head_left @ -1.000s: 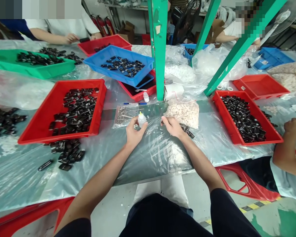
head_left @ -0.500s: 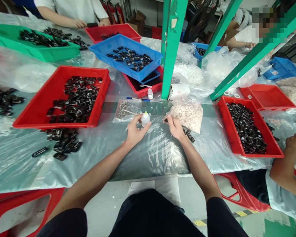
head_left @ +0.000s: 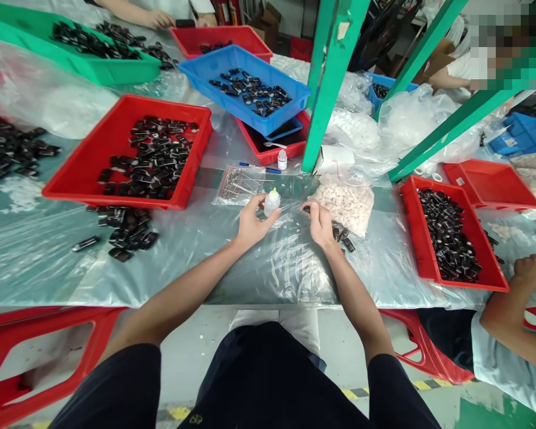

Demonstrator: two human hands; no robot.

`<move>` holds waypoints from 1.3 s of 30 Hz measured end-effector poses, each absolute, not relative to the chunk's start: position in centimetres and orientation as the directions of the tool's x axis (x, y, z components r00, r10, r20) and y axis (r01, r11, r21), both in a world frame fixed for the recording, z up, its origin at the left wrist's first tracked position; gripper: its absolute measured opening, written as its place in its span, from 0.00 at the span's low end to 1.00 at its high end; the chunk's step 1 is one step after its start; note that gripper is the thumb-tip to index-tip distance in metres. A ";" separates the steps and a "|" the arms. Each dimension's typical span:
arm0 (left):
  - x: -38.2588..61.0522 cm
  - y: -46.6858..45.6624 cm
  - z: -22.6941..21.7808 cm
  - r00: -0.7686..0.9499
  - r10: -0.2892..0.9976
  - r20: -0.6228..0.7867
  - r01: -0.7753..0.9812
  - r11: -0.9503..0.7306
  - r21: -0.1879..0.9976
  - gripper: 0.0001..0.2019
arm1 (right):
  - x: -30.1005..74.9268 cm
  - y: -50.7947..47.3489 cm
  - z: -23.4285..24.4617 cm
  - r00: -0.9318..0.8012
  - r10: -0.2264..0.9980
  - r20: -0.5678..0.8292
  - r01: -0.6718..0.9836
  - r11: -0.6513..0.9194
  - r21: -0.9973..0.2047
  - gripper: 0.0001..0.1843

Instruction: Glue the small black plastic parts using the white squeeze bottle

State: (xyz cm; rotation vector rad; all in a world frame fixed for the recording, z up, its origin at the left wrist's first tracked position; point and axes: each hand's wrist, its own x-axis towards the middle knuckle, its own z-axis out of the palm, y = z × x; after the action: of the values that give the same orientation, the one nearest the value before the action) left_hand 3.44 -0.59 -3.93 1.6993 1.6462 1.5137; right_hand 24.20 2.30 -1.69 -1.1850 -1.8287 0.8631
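Note:
My left hand (head_left: 251,223) grips a small white dropper bottle (head_left: 271,202) with a yellowish tip, held upright just above the plastic-covered table (head_left: 232,262). My right hand (head_left: 319,223) is beside it, its fingers pinched on a small black part (head_left: 307,208). A clear bag of small white pieces (head_left: 345,202) lies just right of that hand, with a few loose black parts (head_left: 343,236) at its edge. A clear bag of metal pins (head_left: 239,183) lies behind the bottle.
A red tray of black parts (head_left: 129,156) sits at left with a loose pile (head_left: 125,226) before it. Another red tray (head_left: 446,235) is at right, next to a co-worker's arm (head_left: 516,310). A blue tray (head_left: 245,95) and green posts (head_left: 328,77) stand behind.
The view has tilted down and the scene has shifted up in frame. My hands have drawn a little closer together; the bottle stays in my left hand.

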 end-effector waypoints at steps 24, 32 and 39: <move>3.3 -0.9 -3.9 -0.213 0.812 0.543 0.536 -0.368 0.760 0.19 | 24.9 2.7 -2.8 0.007 0.932 0.362 0.470 0.316 -0.824 0.38; 3.4 -1.0 -3.8 -0.196 0.827 0.527 0.518 -0.369 0.771 0.19 | 24.2 2.2 -2.6 -0.018 0.939 0.343 0.332 0.330 -0.884 0.33; 3.4 -1.6 -3.2 -0.160 0.849 0.503 0.527 -0.357 0.771 0.19 | 23.5 1.5 -2.0 -0.074 0.960 0.272 0.301 0.281 -0.911 0.32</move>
State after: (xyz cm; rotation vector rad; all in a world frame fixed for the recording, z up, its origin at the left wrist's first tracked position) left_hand 3.37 -1.65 -3.18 1.8084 1.5675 1.5232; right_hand 23.47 1.51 -2.03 -1.1953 -1.5785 0.8501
